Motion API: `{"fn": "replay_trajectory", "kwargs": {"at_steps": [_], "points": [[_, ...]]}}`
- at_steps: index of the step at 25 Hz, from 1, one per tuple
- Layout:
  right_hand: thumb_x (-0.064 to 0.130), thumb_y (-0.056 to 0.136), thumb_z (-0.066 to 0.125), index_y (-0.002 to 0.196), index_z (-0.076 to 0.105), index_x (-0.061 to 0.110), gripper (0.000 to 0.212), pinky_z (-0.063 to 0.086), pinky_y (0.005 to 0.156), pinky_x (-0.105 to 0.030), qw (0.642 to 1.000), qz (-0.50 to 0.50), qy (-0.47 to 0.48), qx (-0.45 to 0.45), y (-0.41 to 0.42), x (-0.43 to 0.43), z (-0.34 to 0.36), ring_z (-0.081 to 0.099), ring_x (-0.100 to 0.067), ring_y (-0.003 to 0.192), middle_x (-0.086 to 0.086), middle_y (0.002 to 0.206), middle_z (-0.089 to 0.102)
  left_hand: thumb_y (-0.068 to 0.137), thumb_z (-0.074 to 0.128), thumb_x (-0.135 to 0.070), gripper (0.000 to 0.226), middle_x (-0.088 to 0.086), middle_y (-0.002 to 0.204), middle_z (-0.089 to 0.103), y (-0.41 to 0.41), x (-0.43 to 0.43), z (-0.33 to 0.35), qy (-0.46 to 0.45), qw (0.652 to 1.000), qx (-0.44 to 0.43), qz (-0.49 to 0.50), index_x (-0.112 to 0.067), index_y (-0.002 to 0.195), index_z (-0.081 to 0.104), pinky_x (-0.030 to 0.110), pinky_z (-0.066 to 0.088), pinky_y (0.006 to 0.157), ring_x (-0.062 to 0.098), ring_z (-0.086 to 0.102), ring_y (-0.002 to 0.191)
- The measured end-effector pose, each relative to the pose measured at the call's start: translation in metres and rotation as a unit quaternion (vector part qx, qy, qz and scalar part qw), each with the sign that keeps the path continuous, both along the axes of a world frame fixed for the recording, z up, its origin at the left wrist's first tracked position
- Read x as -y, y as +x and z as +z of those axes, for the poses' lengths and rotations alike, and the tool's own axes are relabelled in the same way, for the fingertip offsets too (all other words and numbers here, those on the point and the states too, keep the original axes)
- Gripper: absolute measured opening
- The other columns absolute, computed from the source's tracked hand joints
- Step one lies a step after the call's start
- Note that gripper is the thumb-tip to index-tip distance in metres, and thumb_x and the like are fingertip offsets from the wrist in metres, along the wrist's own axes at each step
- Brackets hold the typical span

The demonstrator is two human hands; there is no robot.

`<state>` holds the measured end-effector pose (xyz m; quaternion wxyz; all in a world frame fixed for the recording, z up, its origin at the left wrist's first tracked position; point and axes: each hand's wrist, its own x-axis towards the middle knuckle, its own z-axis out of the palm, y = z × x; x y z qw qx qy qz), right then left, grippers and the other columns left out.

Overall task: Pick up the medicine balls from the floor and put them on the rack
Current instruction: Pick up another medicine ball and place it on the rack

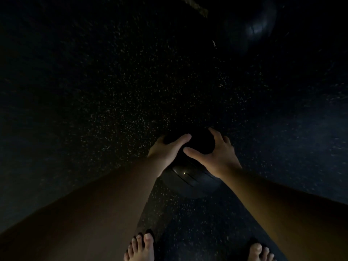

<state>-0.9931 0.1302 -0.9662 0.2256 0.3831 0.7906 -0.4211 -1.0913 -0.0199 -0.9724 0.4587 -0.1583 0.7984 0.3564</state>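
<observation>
Medicine ball (pixel 190 178) gripped by left hand (pixel 165 153), right hand (pixel 216 155); dark speckled floor (pixel 113 102).

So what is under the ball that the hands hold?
Under the ball only dark speckled floor shows around its edge. The left hand and right hand grip its sides. Whether it rests on the floor or is lifted stays hidden.
</observation>
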Motion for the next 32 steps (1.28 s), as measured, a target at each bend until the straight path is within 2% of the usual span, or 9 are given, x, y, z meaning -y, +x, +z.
{"fn": "replay_trajectory", "kwargs": {"at_steps": [2,7,14,17,22,24,27,30,32], "points": [[0.094,0.047,0.061,0.159,0.021,0.042,0.130,0.049,0.100,-0.058,1.000,-0.010,0.001,-0.021,-0.011,0.002,0.025,0.032,-0.038,0.144,-0.006,0.161,0.029,0.045,0.069,-0.093,0.116,0.003,0.138,0.065,-0.007,0.001,0.026,-0.003,0.999,-0.042,0.002,-0.036,0.145,0.057,0.042,0.056,0.098,0.027,0.064,0.114],[0.093,0.053,0.064,0.156,0.023,0.046,0.120,0.052,0.099,-0.058,0.995,0.004,0.012,-0.096,-0.085,0.003,0.140,0.036,-0.035,0.142,-0.003,0.158,0.029,0.044,0.062,-0.094,0.117,0.005,0.136,0.065,-0.065,0.004,0.143,0.003,0.988,-0.139,0.060,-0.032,0.144,0.058,0.045,0.057,0.094,0.030,0.064,0.116],[0.092,0.053,0.064,0.155,0.027,0.045,0.118,0.051,0.101,-0.057,0.967,0.009,0.072,-0.245,-0.230,0.018,0.418,0.039,-0.034,0.141,-0.004,0.156,0.033,0.043,0.060,-0.095,0.121,0.004,0.139,0.064,-0.208,0.025,0.435,0.068,0.954,-0.287,0.053,-0.032,0.146,0.056,0.045,0.056,0.096,0.032,0.064,0.122],[0.092,0.052,0.063,0.154,0.032,0.044,0.117,0.047,0.105,-0.056,0.937,0.000,0.095,-0.335,-0.283,0.040,0.562,0.039,-0.035,0.141,-0.005,0.156,0.037,0.045,0.063,-0.092,0.112,0.005,0.138,0.068,-0.258,0.048,0.586,0.103,0.918,-0.377,0.067,-0.030,0.138,0.062,0.041,0.055,0.099,0.031,0.065,0.124],[0.093,0.052,0.062,0.150,0.037,0.044,0.112,0.048,0.106,-0.055,0.878,0.007,0.117,-0.463,-0.348,0.085,0.784,0.045,-0.037,0.138,-0.006,0.151,0.042,0.072,0.080,-0.076,0.091,0.005,0.144,0.067,-0.320,0.095,0.808,0.153,0.860,-0.478,0.086,-0.027,0.146,0.061,0.043,0.052,0.107,0.032,0.064,0.129],[0.093,0.056,0.062,0.150,0.038,0.043,0.109,0.047,0.108,-0.053,0.847,0.009,0.125,-0.516,-0.367,0.108,0.867,0.047,-0.037,0.137,-0.007,0.149,0.045,0.072,0.080,-0.076,0.088,0.005,0.141,0.069,-0.335,0.117,0.894,0.166,0.828,-0.527,0.096,-0.027,0.143,0.064,0.040,0.052,0.107,0.030,0.065,0.127],[0.092,0.056,0.065,0.151,0.037,0.043,0.110,0.049,0.106,-0.050,0.808,0.002,0.105,-0.580,-0.389,0.139,0.971,0.048,-0.036,0.134,-0.007,0.146,0.044,0.062,0.072,-0.085,0.098,0.001,0.137,0.069,-0.348,0.148,1.009,0.177,0.791,-0.581,0.078,-0.031,0.143,0.062,0.036,0.055,0.098,0.026,0.067,0.120],[0.090,0.056,0.067,0.150,0.040,0.039,0.110,0.046,0.107,-0.048,0.766,0.011,0.093,-0.636,-0.408,0.160,1.055,0.048,-0.036,0.134,-0.008,0.143,0.046,0.051,0.067,-0.090,0.107,-0.003,0.131,0.070,-0.356,0.172,1.099,0.175,0.758,-0.623,0.081,-0.033,0.141,0.062,0.036,0.056,0.099,0.022,0.069,0.114],[0.091,0.056,0.065,0.151,0.040,0.039,0.112,0.046,0.107,-0.046,0.747,0.017,0.097,-0.658,-0.422,0.170,1.107,0.045,-0.036,0.136,-0.008,0.147,0.044,0.051,0.067,-0.091,0.108,-0.005,0.126,0.069,-0.366,0.184,1.150,0.175,0.737,-0.647,0.087,-0.033,0.142,0.062,0.033,0.057,0.093,0.019,0.067,0.105]]}}
